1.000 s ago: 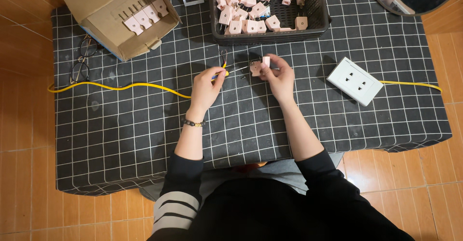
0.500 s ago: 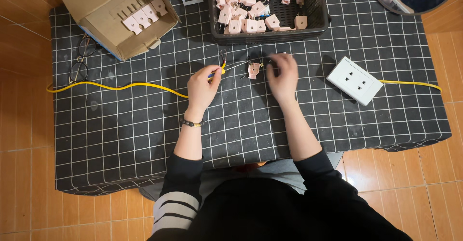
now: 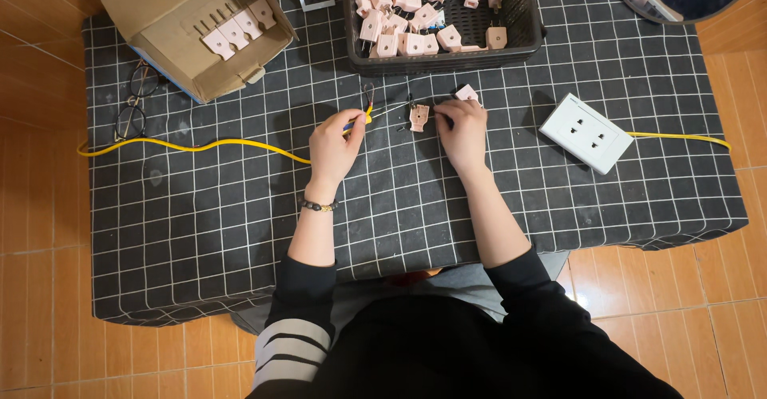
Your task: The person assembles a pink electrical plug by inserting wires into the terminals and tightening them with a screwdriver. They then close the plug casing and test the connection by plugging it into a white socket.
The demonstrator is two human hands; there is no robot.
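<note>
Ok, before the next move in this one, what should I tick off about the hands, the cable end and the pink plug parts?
1. Left hand grips the yellow cable near its stripped end: ok.
2. Bare wire strands separated: cannot tell, too small.
3. Right hand touches the open pink plastic plug body on the checked black cloth: ok.
4. Second pink plug piece lies just beyond the right fingers: ok.
5. White socket block lies apart from both hands: ok.
</note>
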